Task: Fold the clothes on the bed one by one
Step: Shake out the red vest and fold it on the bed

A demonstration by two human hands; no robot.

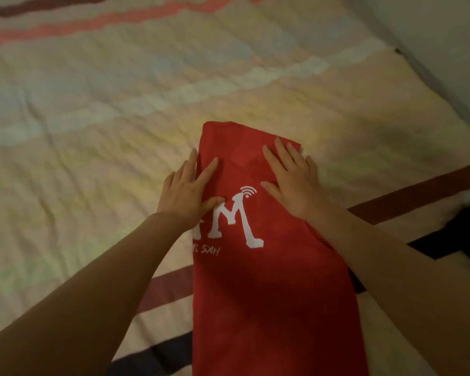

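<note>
On the striped bed cover (98,109), the left hand (186,189) lies flat at nine o'clock of the red shirt (258,280), fingers straight and holding nothing. The shirt, a long narrow strip, runs from centre to six o'clock. At three o'clock the right hand (292,179) presses flat too (gripping nothing). They seem to be smoothing; next probably comes folding the strip crosswise.
</note>
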